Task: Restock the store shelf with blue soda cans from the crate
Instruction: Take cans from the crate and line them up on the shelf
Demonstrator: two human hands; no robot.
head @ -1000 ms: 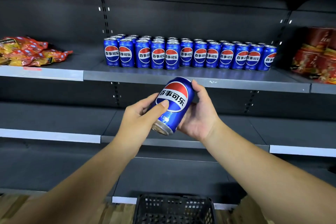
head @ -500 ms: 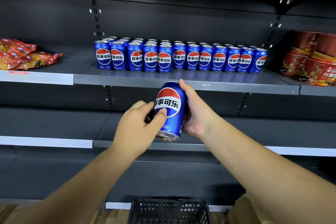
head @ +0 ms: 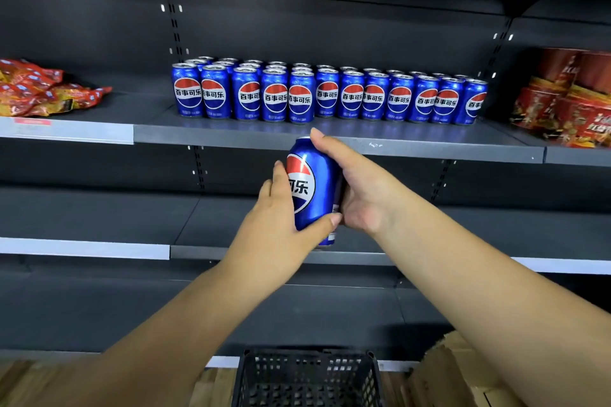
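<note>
Holding one blue soda can (head: 314,188), the left hand (head: 281,228) and right hand (head: 360,188) wrap its smooth, slippery sides; it looks hard and probably heavy.

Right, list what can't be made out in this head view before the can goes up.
- Held can: left hand covers half its logo; the right hand hides its far side.
- Crate: cut off by the bottom edge, contents unseen.
- Rear rows of shelved cans: hidden behind the front row, count unclear.
- Red boxes: cut by the right edge.
</note>
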